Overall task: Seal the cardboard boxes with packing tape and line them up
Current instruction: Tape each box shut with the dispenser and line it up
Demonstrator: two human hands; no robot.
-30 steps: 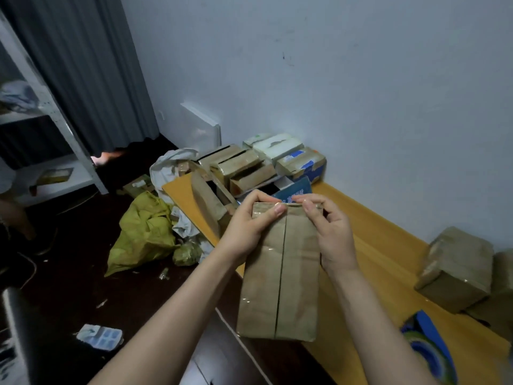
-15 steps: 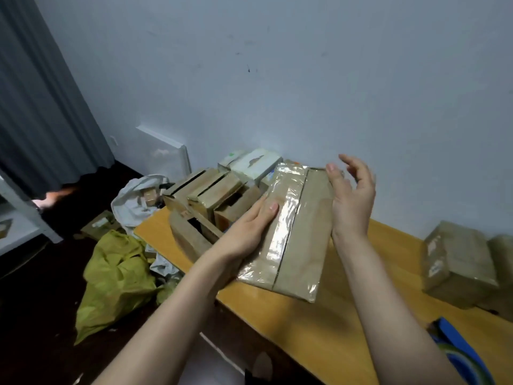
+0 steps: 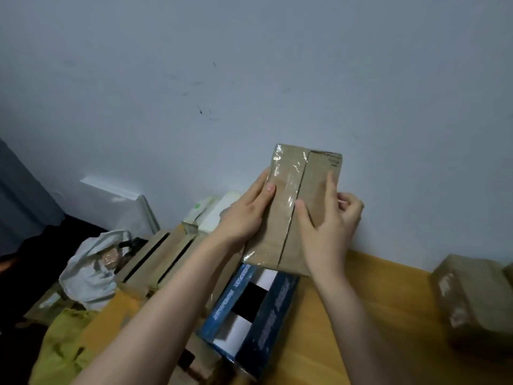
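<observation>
Cardboard box: we see a long brown cardboard box (image 3: pixel 316 170) held on end in front of the pale wall (image 3: pixel 249 79). It leans slightly right, with its seamed face towards us. Its lower end hangs over the far end of a blue carton (image 3: pixel 277 318); we cannot tell whether the two touch.
Packing tape: clear packing tape (image 3: pixel 286 173) covers the left half of that face up to the seam and wrinkles over the top left corner. The right half is bare card.
Left hand: the left hand (image 3: pixel 244 215) comes in from the lower left on a stretched forearm. Its back is towards us and it lies against the box's left edge.
Left grip: it is pinching the box, with the thumb on the taped face and the fingers straight up along the left edge.
Right hand: the right hand (image 3: pixel 330 234) rises from the lower right, palm against the bare half.
Right grip: it is pinching the box too. The thumb is beside the seam, the forefinger points straight up the face, and the other fingers curl round the right edge.
Counter: the orange wooden counter (image 3: pixel 388 315) carries the blue carton, open on top, below the hands. A row of open cardboard boxes (image 3: pixel 161 254) sits at its left end.
Sealed box: a tape-wrapped brown box (image 3: pixel 477 295) sits at the far right of the counter, well apart from the held one.
Beside the counter: on the left we make out a white plastic bag (image 3: pixel 91 273) and a yellow-green bag (image 3: pixel 61 345).
</observation>
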